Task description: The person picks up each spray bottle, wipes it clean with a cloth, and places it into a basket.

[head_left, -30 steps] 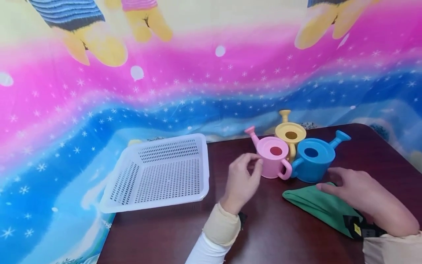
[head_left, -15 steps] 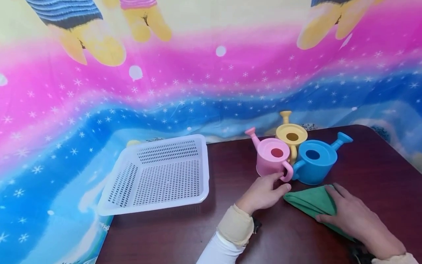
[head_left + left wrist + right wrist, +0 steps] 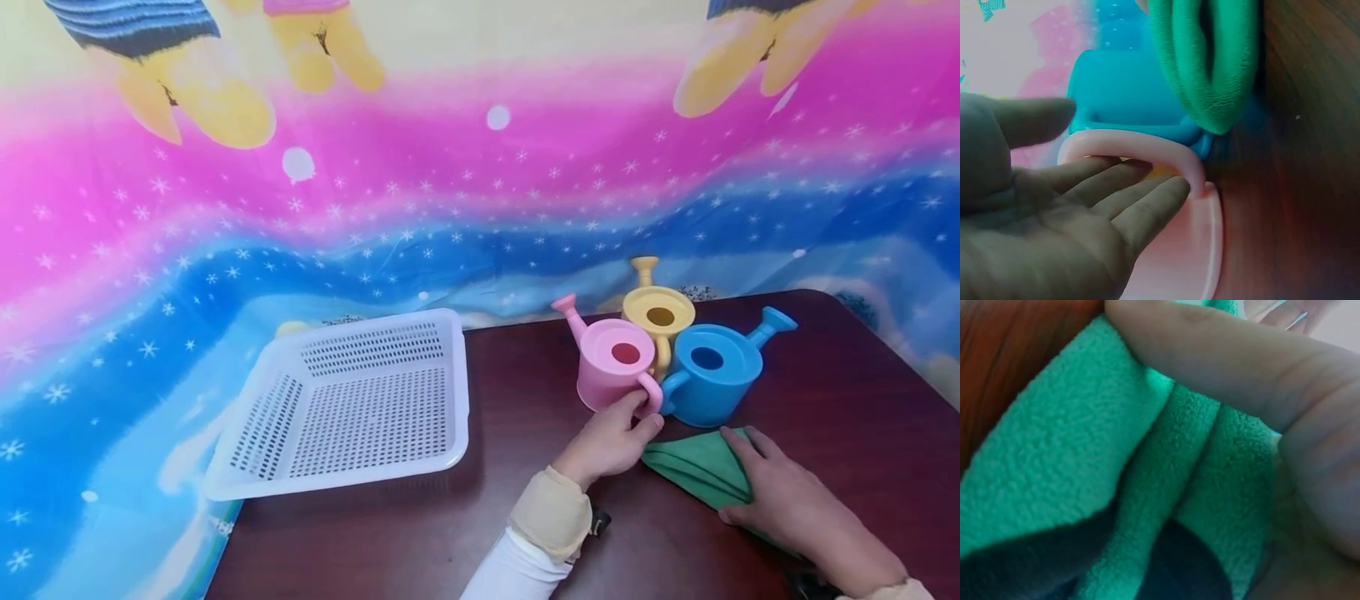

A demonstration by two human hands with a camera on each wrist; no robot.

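Note:
My left hand (image 3: 609, 440) is at the handle of the pink watering can (image 3: 602, 382). In the left wrist view its fingers (image 3: 1154, 209) lie nearly straight against the handle, the thumb standing apart. A folded green cloth (image 3: 693, 471) lies on the table under my right hand (image 3: 797, 500), which grips it between thumb and fingers. The thumb crosses the cloth folds (image 3: 1054, 444) in the right wrist view. Right behind the cloth stands a blue watering can (image 3: 712, 396). A yellow watering can (image 3: 651, 304) is behind the pink one, partly hidden. All three cans stand upright, close together.
A white perforated plastic basket (image 3: 459, 408) sits on the left of the dark wooden table (image 3: 397, 533), reaching past its left edge. Behind the table hangs a colourful printed backdrop (image 3: 465, 192).
My left hand has moved from the pink can's left side to its handle. My right hand has come down onto the green cloth and now grips it. The cans stay put.

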